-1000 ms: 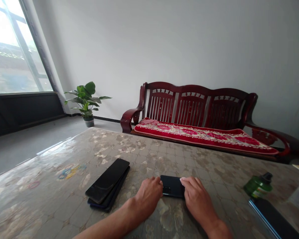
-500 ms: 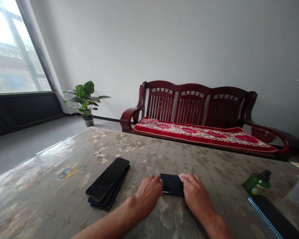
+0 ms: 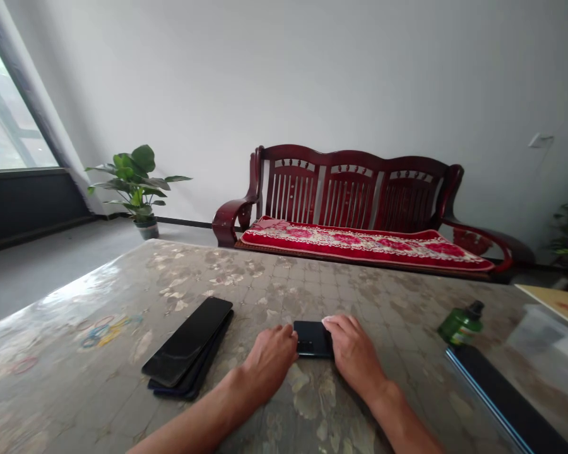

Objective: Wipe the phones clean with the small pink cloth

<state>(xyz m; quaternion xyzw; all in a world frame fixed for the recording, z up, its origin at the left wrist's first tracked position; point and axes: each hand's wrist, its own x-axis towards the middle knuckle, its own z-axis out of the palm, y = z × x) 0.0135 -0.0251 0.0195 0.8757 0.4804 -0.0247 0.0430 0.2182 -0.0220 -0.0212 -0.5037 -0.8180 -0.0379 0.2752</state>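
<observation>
A dark phone (image 3: pixel 312 339) lies crosswise on the patterned table, its camera strip facing up. My left hand (image 3: pixel 272 353) grips its left end with curled fingers. At the opposite end, my right hand (image 3: pixel 355 353) has thumb and fingers closed on the phone's edge. Both hands cover the ends of the phone, so only its middle shows. Left of my hands, a black phone (image 3: pixel 189 340) rests askew on top of another dark phone (image 3: pixel 194 381).
Rubber bands (image 3: pixel 105 331) lie at the table's left. To the right are a green bottle (image 3: pixel 461 325), a long dark case-like item (image 3: pixel 506 397) and a clear plastic container (image 3: pixel 544 340). Beyond the table (image 3: pixel 265 284) stand a red wooden sofa (image 3: pixel 350 189) and a potted plant (image 3: pixel 139 183).
The whole view has shifted to the right, so things appear further left. Both hands keep their hold on the phone, which seems to stay in place on the table.
</observation>
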